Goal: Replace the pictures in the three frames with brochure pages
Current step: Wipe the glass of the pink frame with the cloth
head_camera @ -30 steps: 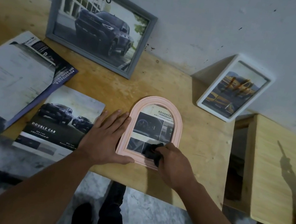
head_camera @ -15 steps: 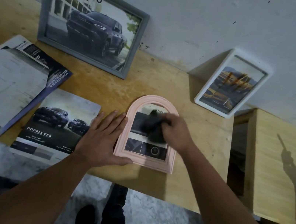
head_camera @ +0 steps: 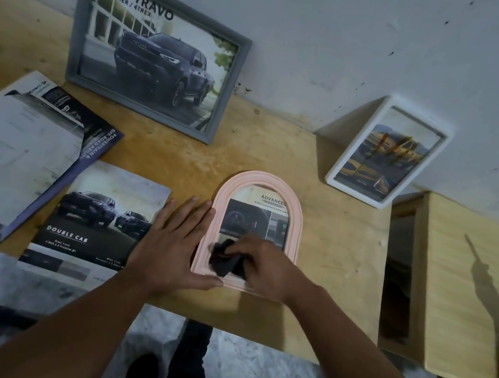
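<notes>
Flat, L hand [head_camera: 172,243] steadies arched pink frame [head_camera: 296,225]; R hand [head_camera: 265,268] grips crumpled black cloth [head_camera: 225,261].

Two bare forearms are seen, entering from about 7 o'clock and 5 o'clock. No sleeves, watch, rings or bands are worn on the visible parts. The left hand [head_camera: 171,250] is shown with short, plain nails on its fingers [head_camera: 197,210], and the thumb is seen at its 3 o'clock side. The right hand [head_camera: 265,268] is shown from the back, knuckles rounded. Below, at 6 o'clock, a leg in dark trousers [head_camera: 190,366] is seen, with a dark shoe [head_camera: 143,374] just beside it at 9 o'clock; details of both are blurred.
</notes>
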